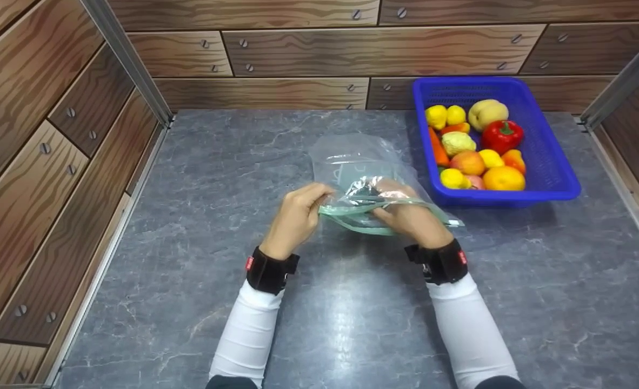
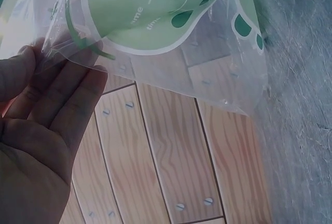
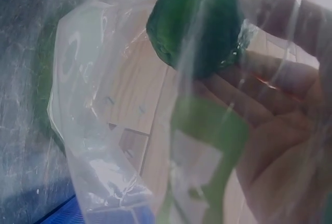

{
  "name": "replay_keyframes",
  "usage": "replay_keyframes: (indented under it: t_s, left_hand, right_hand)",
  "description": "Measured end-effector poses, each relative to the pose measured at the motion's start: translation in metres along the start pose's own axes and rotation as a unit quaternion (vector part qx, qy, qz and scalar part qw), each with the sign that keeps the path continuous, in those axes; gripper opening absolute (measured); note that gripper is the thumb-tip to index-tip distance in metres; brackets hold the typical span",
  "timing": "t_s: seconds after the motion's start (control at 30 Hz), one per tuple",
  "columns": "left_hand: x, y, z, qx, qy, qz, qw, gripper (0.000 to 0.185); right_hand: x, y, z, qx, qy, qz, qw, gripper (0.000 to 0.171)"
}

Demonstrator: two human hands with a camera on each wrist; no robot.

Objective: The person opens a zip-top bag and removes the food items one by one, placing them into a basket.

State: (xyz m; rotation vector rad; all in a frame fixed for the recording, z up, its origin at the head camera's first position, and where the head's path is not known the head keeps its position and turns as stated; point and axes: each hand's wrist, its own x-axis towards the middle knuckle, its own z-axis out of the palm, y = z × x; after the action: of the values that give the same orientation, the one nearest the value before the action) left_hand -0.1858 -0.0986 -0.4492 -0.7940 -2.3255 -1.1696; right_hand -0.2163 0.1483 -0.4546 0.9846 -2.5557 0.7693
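A clear zip bag with green print and a green-edged mouth lies on the table, its opening toward me. My left hand pinches the left end of that mouth between thumb and fingers; in the left wrist view, the film spreads beyond the fingers. Through the opening, my right hand reaches inside the bag. A dark green, round, bumpy fruit is held there between thumb and fingers, seen through the film in the right wrist view. Glare on the plastic hides most of it in the head view.
To the right stands a blue plastic basket holding several fruits and vegetables, among them a red bell pepper and an orange. Its left side is close to the bag. Wood-patterned panels bound the grey marbled table.
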Motion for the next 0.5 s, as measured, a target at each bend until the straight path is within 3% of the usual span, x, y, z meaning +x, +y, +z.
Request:
replay_keyframes:
  t_s: [0.27, 0.5]
  left_hand:
    - [0.001, 0.001, 0.001, 0.002, -0.002, 0.008, 1.0000, 0.014]
    - [0.000, -0.002, 0.003, 0.006, 0.010, 0.007, 0.9999, 0.013]
  right_hand:
    - [-0.007, -0.002, -0.013, 0.044, -0.035, 0.018, 0.998, 0.046]
    - [-0.012, -0.013, -0.023, 0.025, -0.080, 0.034, 0.996, 0.048]
